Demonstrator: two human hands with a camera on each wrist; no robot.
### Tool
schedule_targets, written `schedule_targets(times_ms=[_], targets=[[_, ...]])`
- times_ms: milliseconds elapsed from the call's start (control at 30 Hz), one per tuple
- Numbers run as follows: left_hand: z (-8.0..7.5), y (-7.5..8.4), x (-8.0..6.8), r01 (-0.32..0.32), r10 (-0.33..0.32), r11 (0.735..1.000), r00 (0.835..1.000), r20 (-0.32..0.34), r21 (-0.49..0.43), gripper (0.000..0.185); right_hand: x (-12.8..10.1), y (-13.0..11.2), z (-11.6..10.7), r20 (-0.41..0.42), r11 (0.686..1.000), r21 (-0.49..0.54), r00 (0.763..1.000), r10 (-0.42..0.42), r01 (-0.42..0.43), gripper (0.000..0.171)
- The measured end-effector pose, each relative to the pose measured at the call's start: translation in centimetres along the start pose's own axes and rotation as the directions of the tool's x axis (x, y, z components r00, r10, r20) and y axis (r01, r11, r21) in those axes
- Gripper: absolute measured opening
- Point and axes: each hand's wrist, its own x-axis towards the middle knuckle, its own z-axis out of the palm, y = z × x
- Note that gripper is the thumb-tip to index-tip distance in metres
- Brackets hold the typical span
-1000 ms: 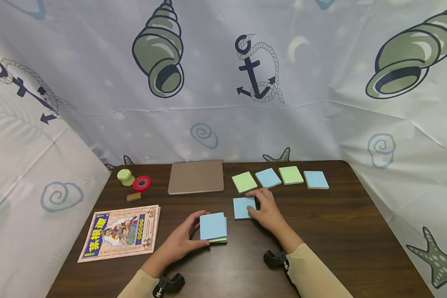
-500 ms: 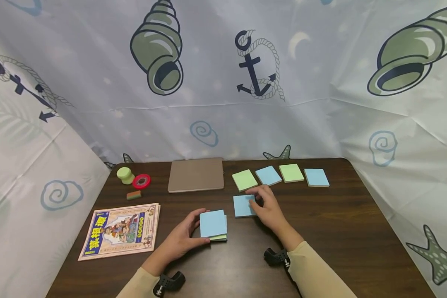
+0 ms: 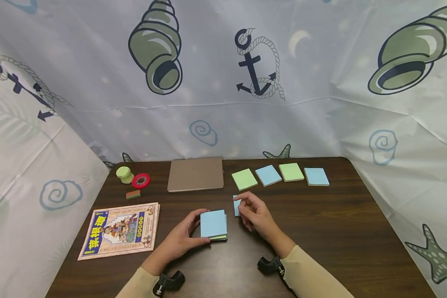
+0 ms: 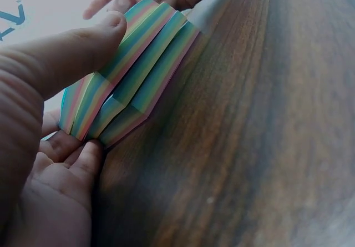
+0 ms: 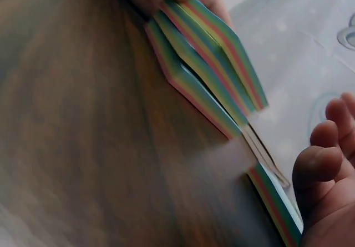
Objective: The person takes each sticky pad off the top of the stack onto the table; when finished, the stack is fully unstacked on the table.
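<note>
A stack of sticky note pads [image 3: 213, 223], blue on top with green below, stands on the table in front of me. My left hand [image 3: 181, 238] grips its left side, thumb at the near edge and fingers at the far side. The left wrist view shows the striped, slightly offset edges of the stacked pads [image 4: 141, 64]. Right of the stack lies a single blue sticky note pad [image 3: 236, 205], mostly hidden behind my right hand [image 3: 258, 215]. That hand holds nothing, its fingers loosely bent. In the right wrist view its fingers are beside the single pad [image 5: 274, 205].
At the back right, green [image 3: 244, 179] and blue [image 3: 268, 176] pads alternate with another green [image 3: 291, 172] and blue pad [image 3: 316, 176]. A brown notebook [image 3: 195, 174] lies at the back. Leftward are a comic book [image 3: 120, 231], red ring [image 3: 140, 180], green round object [image 3: 124, 174] and small striped block [image 3: 133, 195].
My right hand has let go of the single blue pad and drawn left and toward me, now partly covering it. My left hand keeps its hold on the stack, nearly unmoved.
</note>
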Motion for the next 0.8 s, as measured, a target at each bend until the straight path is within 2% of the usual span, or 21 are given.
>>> schedule_targets(times_ms=[200,400,567,800], targets=[[0.0,-0.2,0.0,0.023,-0.022,0.999,1.000,-0.009,0.039,0.093,-0.3,-0.1,1.3,0.101,0.993,-0.015,0.987,0.122,-0.121,0.040],[-0.1,-0.2,0.2,0.024,-0.024,0.999,1.000,-0.002,0.048,0.094,-0.2,0.0,1.3,0.214,0.976,-0.037,0.952,0.220,-0.217,0.055],[-0.2,0.0,0.1,0.028,-0.028,0.999,1.000,0.000,0.042,0.094,0.2,0.2,1.5,0.283,0.961,-0.149,0.921,0.269,-0.234,0.067],[-0.1,0.0,0.0,0.046,-0.046,0.998,0.999,0.001,0.035,0.095,0.2,0.4,1.7,0.295,0.952,-0.214,0.914,0.278,-0.220,0.076]])
